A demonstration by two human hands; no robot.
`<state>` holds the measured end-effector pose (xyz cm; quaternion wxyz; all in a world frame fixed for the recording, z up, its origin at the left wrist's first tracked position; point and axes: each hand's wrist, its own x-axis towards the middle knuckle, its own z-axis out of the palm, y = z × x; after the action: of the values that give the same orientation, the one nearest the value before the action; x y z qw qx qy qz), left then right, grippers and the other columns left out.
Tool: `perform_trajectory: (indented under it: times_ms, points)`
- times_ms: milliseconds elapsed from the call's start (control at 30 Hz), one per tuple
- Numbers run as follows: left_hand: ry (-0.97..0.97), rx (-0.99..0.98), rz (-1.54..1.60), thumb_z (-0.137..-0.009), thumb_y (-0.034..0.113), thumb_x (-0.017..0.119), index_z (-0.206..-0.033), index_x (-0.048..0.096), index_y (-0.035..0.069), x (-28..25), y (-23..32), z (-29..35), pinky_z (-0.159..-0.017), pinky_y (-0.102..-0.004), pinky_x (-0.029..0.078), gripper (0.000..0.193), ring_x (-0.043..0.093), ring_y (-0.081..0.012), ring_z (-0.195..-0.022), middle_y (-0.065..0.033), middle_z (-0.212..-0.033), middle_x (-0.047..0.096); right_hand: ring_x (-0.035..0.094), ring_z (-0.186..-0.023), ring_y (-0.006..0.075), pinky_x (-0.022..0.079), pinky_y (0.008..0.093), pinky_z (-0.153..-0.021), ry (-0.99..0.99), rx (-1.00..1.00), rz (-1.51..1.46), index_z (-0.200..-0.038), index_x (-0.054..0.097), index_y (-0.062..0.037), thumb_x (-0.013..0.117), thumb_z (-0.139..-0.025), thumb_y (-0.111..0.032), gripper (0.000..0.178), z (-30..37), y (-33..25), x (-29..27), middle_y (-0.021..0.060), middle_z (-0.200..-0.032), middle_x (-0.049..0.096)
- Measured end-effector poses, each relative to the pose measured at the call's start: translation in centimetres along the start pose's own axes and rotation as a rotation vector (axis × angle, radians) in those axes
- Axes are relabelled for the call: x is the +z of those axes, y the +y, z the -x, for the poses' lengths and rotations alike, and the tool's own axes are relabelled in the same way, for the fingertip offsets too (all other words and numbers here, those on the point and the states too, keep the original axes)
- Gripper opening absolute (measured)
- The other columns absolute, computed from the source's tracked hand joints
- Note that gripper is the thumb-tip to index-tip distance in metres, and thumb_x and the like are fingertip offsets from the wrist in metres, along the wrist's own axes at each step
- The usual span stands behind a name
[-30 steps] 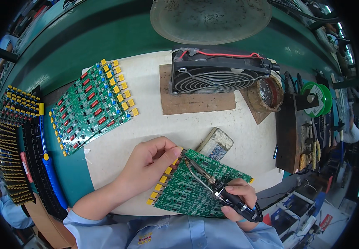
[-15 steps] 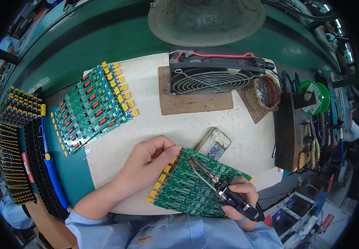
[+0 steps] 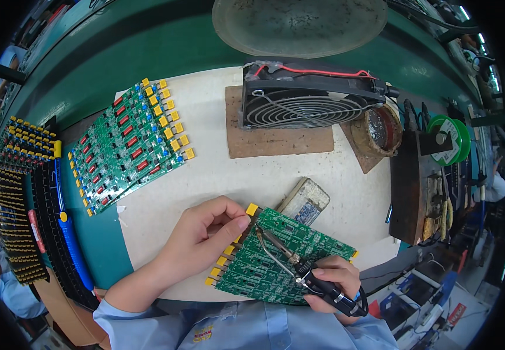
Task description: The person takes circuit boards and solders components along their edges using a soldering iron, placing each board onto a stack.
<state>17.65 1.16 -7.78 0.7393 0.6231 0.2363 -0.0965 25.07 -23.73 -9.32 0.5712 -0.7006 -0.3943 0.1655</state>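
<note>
A green circuit board [image 3: 287, 256] lies tilted in front of me, solder side up, with yellow components [image 3: 222, 261] along its left edge. My left hand [image 3: 209, 233] is closed at the board's upper left edge, thumb and forefinger pinching there just below the topmost yellow component; the fingertips' exact hold is partly hidden. A black soldering iron [image 3: 325, 286] with a thin metal tube beside its barrel sits in my right hand [image 3: 337, 280], fingers wrapped round the handle. Its tip is at the board's upper left part, close to my left thumb. Under the board's far edge rests a worn pale block [image 3: 304, 201].
Several finished-looking boards [image 3: 130, 149] lie at the left on white sheeting [image 3: 206, 175]. A caged fan [image 3: 311, 102] stands ahead, beside a round crusted pot [image 3: 381, 131]. At right are a dark metal box [image 3: 410, 192] and a green solder spool [image 3: 453, 140]. A blue desoldering pump [image 3: 76, 254] lies far left.
The iron's tip has shifted slightly left and down across the board. My left thumb and forefinger have slipped lower along the edge, uncovering the topmost yellow component. The whole view has shifted slightly.
</note>
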Motion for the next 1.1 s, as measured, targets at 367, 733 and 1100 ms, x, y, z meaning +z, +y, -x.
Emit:
perform_trajectory:
  times_ms: [367,733,1100]
  points:
    - [0.005,-0.002,0.027,-0.091,0.008,0.053,-0.09,0.058,0.0,0.03,-0.51,0.06,-0.059,-0.0161,0.039,0.009,0.047,-0.0047,-0.064,-0.001,-0.075,0.056,0.058,-0.06,0.0186,0.047,0.0229,-0.053,-0.012,-0.01,-0.011,-0.099,0.064,-0.0018,0.078,-0.062,-0.014,0.042,-0.04,0.17,-0.09,0.0111,-0.077,0.062]
    - [-0.007,0.029,0.063,-0.091,0.006,0.053,-0.09,0.059,0.0,-0.03,-0.75,-0.04,-0.061,-0.0165,0.04,0.008,0.049,-0.0045,-0.065,-0.0014,-0.076,0.058,0.058,-0.06,0.0185,0.046,0.0227,-0.053,-0.004,0.0,-0.038,-0.1,0.064,-0.0024,0.079,-0.063,-0.016,0.042,0.01,0.24,-0.02,0.0115,-0.078,0.062]
    - [0.007,0.031,0.061,-0.09,0.006,0.054,-0.089,0.059,0.0,0.04,-0.6,-0.1,-0.06,-0.0164,0.04,0.008,0.049,-0.0047,-0.065,-0.0016,-0.076,0.058,0.057,-0.061,0.0184,0.045,0.023,-0.054,0.148,0.018,-0.155,-0.1,0.062,-0.0027,0.08,-0.059,-0.015,0.046,0.81,0.86,0.33,0.0116,-0.079,0.061]
